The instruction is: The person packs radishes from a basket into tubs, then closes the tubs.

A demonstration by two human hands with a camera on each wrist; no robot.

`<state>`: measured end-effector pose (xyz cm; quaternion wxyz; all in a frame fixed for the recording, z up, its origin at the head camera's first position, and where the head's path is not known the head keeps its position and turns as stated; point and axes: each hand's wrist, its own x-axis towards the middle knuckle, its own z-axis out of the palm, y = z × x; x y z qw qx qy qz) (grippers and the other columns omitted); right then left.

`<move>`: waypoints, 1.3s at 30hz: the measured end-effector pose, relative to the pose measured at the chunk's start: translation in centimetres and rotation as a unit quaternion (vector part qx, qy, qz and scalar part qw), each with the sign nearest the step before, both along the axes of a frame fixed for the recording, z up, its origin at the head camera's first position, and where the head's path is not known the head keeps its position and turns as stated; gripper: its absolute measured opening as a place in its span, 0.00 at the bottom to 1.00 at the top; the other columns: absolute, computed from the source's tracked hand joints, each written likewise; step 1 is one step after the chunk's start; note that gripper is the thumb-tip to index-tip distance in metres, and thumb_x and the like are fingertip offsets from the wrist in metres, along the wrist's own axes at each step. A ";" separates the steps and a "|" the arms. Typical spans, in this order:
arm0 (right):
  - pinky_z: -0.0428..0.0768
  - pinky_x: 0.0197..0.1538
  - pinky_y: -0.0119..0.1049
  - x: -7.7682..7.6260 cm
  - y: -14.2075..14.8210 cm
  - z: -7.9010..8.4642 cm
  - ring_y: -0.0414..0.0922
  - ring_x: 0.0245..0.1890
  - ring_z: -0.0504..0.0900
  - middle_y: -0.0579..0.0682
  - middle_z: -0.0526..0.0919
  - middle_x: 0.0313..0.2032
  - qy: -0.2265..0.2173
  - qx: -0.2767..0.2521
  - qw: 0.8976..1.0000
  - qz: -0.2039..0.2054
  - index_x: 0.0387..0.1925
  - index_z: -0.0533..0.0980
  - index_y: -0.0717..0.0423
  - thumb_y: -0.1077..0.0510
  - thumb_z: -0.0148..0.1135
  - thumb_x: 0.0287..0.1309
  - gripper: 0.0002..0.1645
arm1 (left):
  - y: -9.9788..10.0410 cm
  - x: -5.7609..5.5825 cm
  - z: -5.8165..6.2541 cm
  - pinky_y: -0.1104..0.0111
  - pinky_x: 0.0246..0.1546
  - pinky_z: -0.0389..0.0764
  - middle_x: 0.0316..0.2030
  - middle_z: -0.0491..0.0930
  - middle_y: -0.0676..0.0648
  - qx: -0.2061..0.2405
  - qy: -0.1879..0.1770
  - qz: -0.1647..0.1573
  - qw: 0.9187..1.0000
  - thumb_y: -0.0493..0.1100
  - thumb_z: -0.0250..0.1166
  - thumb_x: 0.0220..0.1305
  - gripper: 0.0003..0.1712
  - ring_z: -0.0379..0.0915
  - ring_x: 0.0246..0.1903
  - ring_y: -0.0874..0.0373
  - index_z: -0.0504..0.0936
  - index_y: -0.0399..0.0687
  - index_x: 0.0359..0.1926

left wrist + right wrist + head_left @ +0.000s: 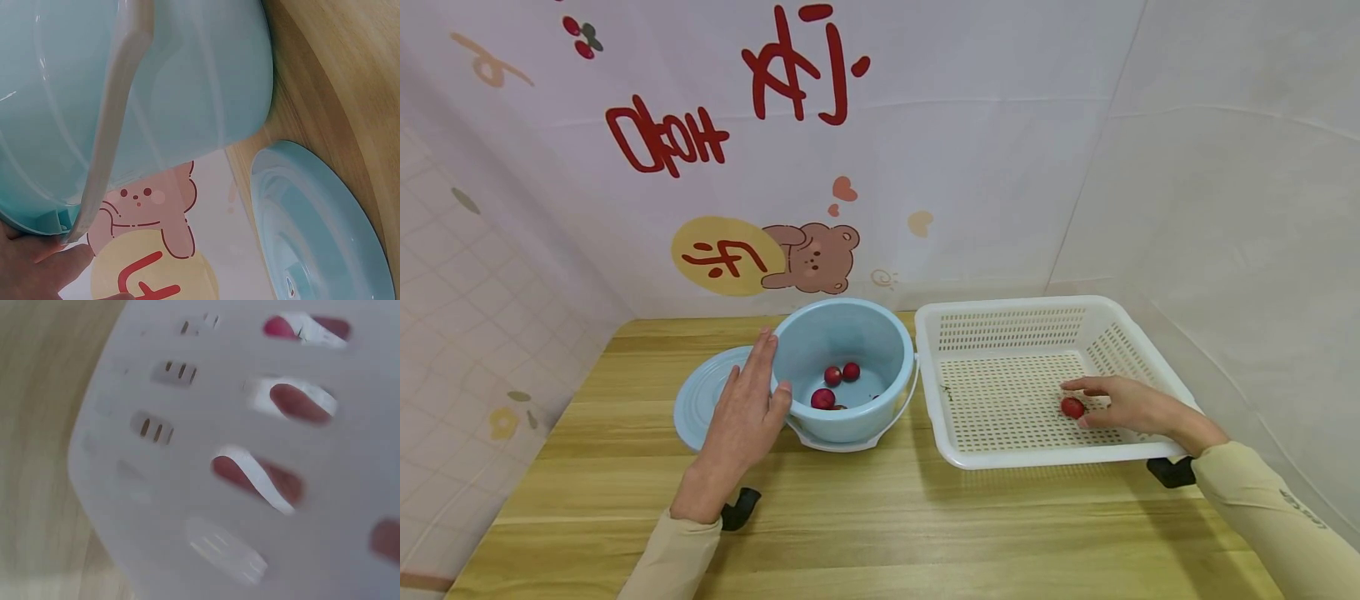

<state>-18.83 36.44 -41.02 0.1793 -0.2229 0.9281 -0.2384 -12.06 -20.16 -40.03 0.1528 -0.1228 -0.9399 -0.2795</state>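
Observation:
My left hand [742, 410] lies against the left side of a light blue bucket [842, 423], fingers straight along its rim. In the left wrist view that hand's fingers [44, 262] show beside the white handle's [115, 125] joint. Several small round red radish-like things [823, 399] are at the bottom of the bucket. My right hand [1131, 407] reaches into a white slotted basket [1015, 460]. Its thumb and fingers are spread around one red radish-like thing [1072, 407] on the basket floor. The right wrist view shows fingers [300, 403] only through the basket wall's slots.
A light blue lid [700, 404] lies on the wooden table [880, 533] left of the bucket, partly behind my left hand. A small green stem bit [948, 392] sits in the basket. A printed white cloth wall [985, 167] stands behind, with more cloth on both sides.

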 end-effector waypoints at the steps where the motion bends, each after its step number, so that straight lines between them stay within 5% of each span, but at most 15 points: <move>1: 0.81 0.55 0.58 0.0 0.0 0.0 0.69 0.62 0.76 0.64 0.82 0.60 0.000 -0.002 1.000 0.001 0.71 0.71 0.62 0.47 0.73 0.62 0.42 | 0.0 0.0 0.0 0.33 0.72 0.51 0.82 0.48 0.41 0.001 -0.002 0.000 1.000 0.50 0.46 0.78 0.38 0.51 0.78 0.41 0.51 0.38 0.81; 5: 0.79 0.56 0.60 0.0 -0.1 0.0 0.69 0.62 0.76 0.64 0.82 0.60 0.000 -0.013 1.000 0.006 0.71 0.71 0.62 0.47 0.73 0.62 0.42 | 0.0 0.0 0.1 0.33 0.72 0.50 0.82 0.48 0.42 0.000 -0.004 0.003 1.000 0.50 0.46 0.78 0.38 0.51 0.78 0.41 0.51 0.38 0.81; 18: 0.82 0.49 0.35 0.1 -0.3 0.0 0.59 0.55 0.83 0.61 0.84 0.56 -0.010 -0.036 0.999 0.027 0.68 0.73 0.63 0.52 0.72 0.63 0.36 | -0.1 -0.1 0.0 0.33 0.72 0.51 0.81 0.49 0.41 0.001 -0.002 0.002 1.000 0.49 0.47 0.77 0.38 0.52 0.78 0.41 0.52 0.38 0.81; 39: 0.82 0.40 0.33 -0.2 -0.5 -0.4 0.47 0.45 0.85 0.52 0.86 0.48 -0.022 -0.046 0.998 0.029 0.58 0.81 0.59 0.62 0.70 0.64 0.21 | 0.0 -0.1 0.0 0.34 0.73 0.49 0.82 0.48 0.41 0.005 -0.005 0.002 1.000 0.49 0.46 0.77 0.39 0.50 0.78 0.41 0.51 0.38 0.82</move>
